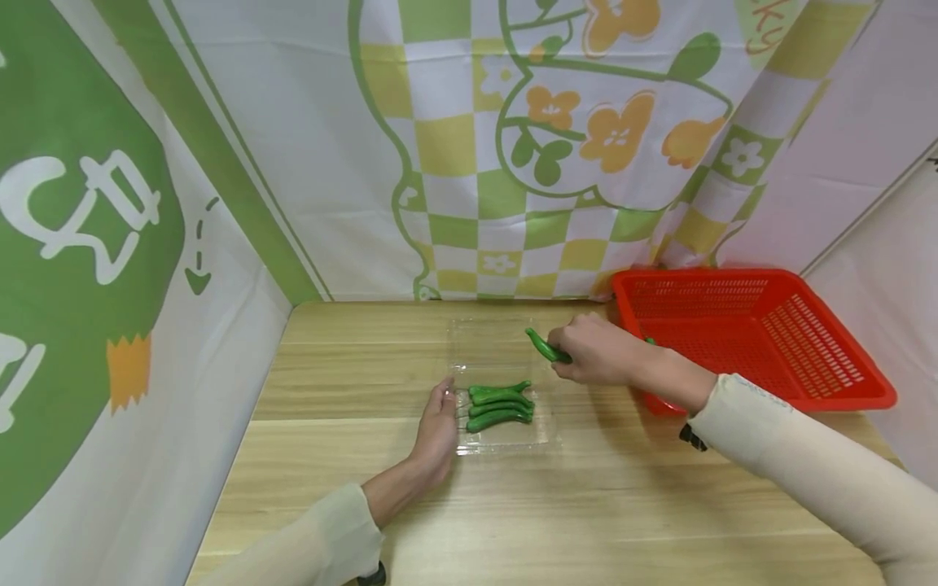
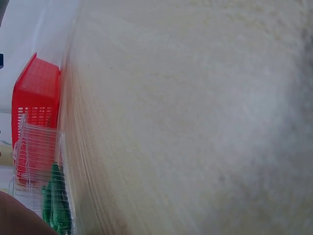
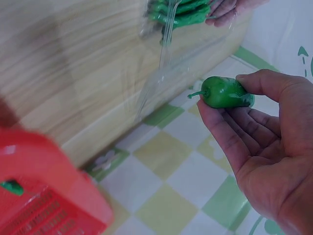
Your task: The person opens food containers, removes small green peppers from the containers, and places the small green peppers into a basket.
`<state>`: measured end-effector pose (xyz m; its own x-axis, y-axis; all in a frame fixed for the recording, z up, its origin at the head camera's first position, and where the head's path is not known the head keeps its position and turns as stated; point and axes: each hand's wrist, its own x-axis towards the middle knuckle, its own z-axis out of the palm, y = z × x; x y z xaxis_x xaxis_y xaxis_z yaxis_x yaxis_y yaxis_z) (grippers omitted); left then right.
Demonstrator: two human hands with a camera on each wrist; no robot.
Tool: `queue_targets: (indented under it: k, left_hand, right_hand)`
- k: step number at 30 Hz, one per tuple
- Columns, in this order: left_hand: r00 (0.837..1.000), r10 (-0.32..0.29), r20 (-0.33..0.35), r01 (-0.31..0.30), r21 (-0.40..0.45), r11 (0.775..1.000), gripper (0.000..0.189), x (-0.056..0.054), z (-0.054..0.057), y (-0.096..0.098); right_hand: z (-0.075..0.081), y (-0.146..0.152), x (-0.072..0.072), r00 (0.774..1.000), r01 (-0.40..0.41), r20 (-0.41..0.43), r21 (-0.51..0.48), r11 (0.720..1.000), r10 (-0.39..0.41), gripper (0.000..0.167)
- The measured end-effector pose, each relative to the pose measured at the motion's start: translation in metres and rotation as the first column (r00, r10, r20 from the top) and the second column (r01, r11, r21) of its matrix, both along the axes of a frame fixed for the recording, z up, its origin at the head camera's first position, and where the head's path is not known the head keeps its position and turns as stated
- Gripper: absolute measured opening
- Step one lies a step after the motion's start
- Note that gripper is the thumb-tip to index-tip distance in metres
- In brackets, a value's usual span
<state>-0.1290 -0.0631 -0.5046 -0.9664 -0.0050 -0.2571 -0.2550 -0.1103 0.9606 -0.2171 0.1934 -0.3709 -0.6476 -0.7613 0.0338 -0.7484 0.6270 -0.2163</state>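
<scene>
My right hand [image 1: 597, 350] pinches a green chili pepper [image 1: 545, 348] between thumb and fingers, above the table and right of the raised clear lid. In the right wrist view the pepper [image 3: 222, 93] shows its thin stem end, and the palm is turned toward the camera. A clear plastic box [image 1: 506, 446] stands on the table with its lid [image 1: 489, 343] folded back. Several green peppers [image 1: 501, 413] lie side by side in it. My left hand [image 1: 436, 435] holds the box at its left side; some of its fingers are hidden.
A red perforated basket [image 1: 813, 325] stands at the back right, partly behind my right forearm. Something green [image 3: 12, 187] lies in it. The wooden table [image 1: 352, 358] meets a printed curtain [image 1: 454, 187] at the back and a wall panel on the left.
</scene>
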Motion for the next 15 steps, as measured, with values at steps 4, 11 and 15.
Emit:
queue_targets:
  k: [4,11,15]
  left_hand:
    - [1.000,0.004,0.004,-0.003,-0.005,1.000,0.052,0.000,-0.001,0.000]
    - [1.000,0.006,0.004,-0.006,-0.003,1.000,0.051,-0.001,-0.002,0.001]
    - [1.000,0.003,0.002,-0.003,-0.004,1.000,0.051,0.000,-0.002,0.001]
  right_hand:
    - [0.005,0.011,-0.003,0.999,0.021,-0.050,-0.009,1.000,-0.021,0.030]
    - [0.016,0.031,-0.009,0.994,0.080,-0.077,0.000,0.997,-0.079,0.032]
    - [0.021,0.042,-0.012,0.991,0.128,-0.049,0.009,0.992,-0.128,0.032]
